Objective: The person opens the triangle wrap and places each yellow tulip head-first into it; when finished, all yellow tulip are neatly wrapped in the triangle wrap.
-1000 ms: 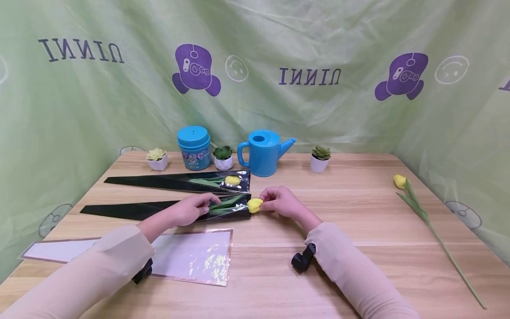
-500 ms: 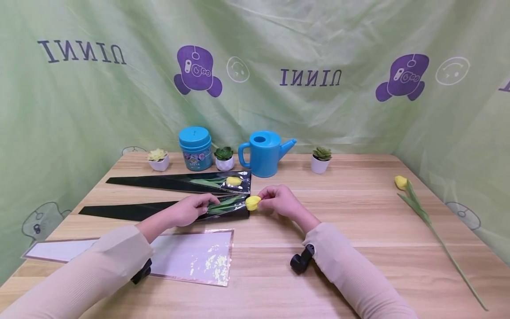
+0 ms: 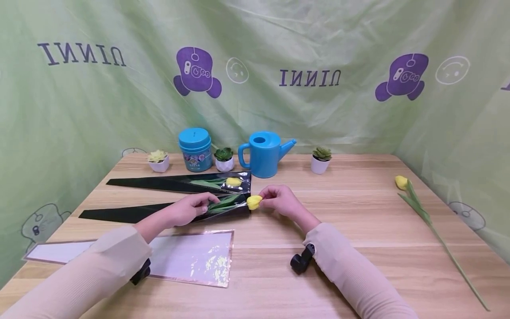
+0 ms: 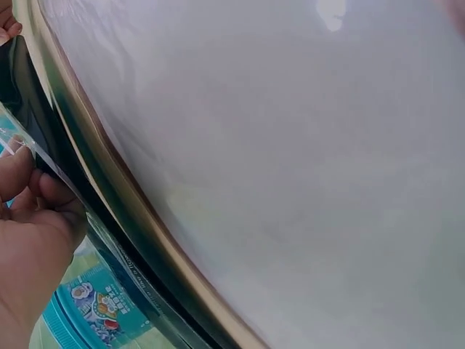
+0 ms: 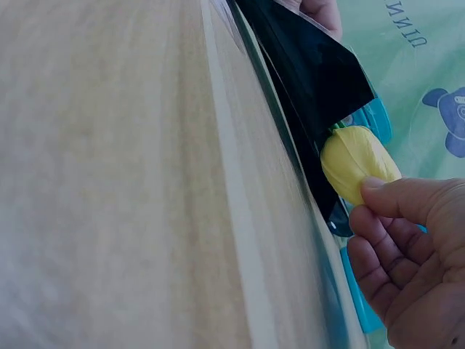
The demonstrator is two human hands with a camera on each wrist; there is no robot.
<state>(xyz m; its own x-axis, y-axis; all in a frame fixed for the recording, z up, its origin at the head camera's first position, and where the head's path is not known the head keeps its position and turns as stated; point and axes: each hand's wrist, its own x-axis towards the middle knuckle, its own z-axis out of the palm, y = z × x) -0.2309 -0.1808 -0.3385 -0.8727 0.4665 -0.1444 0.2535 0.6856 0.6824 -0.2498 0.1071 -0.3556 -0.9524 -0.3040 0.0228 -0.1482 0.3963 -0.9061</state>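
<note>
A black flower sleeve lies on the wooden table, its wide mouth to the right. My left hand rests on it near the mouth and pinches its clear film; the wrist view shows those fingers curled at the film's edge. A yellow tulip lies with its leaves inside the sleeve and its bud at the mouth. My right hand pinches the bud. In the right wrist view the bud sits against the black sleeve, under my thumb.
Behind lies a second black sleeve with a tulip in it. A clear pink-edged sleeve lies in front of my left arm. A loose tulip lies at the right edge. A blue watering can, blue jar and small potted plants line the back.
My right hand has shifted the bud slightly left, closer to the sleeve's mouth. My left hand has stayed on the sleeve.
</note>
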